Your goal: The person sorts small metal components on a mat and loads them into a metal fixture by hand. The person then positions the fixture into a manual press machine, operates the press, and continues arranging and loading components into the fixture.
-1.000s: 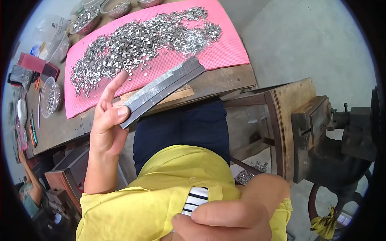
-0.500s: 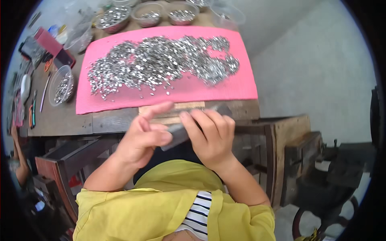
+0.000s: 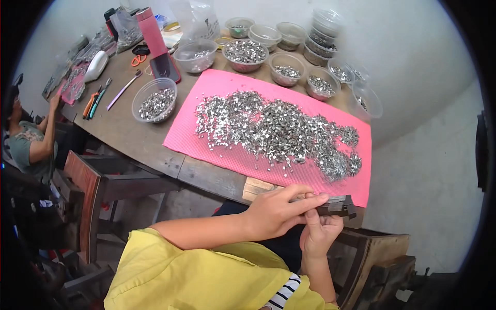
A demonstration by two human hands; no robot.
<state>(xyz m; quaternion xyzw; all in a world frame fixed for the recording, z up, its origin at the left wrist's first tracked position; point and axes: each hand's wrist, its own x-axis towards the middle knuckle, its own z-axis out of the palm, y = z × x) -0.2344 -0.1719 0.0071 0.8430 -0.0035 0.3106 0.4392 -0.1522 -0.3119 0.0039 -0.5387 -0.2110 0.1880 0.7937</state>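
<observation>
A dark, narrow rectangular block (image 3: 338, 207) with a flat silvery metal strip on its top is held just off the near right corner of the pink mat (image 3: 310, 188). My left hand (image 3: 279, 211) reaches across and grips the block's left end, its fingers lying along the top. Beneath the block, my right hand (image 3: 321, 236) is closed on it, the thumb pressed up against the side. Many small shiny metal pieces (image 3: 279, 129) lie heaped on the mat. What sits under my left fingers is hidden.
Wooden strips (image 3: 256, 188) lie at the table edge. Clear tubs (image 3: 155, 101) of metal pieces line the mat's far and left sides. A pink bottle (image 3: 151, 33), toothbrush (image 3: 124, 92) and pliers (image 3: 99, 98) stand or lie left. Another person (image 3: 33, 139) sits far left.
The view has swung left. My left hand, whose index finger was raised, now lies on the block. My right hand has gone from the block's top to beneath it.
</observation>
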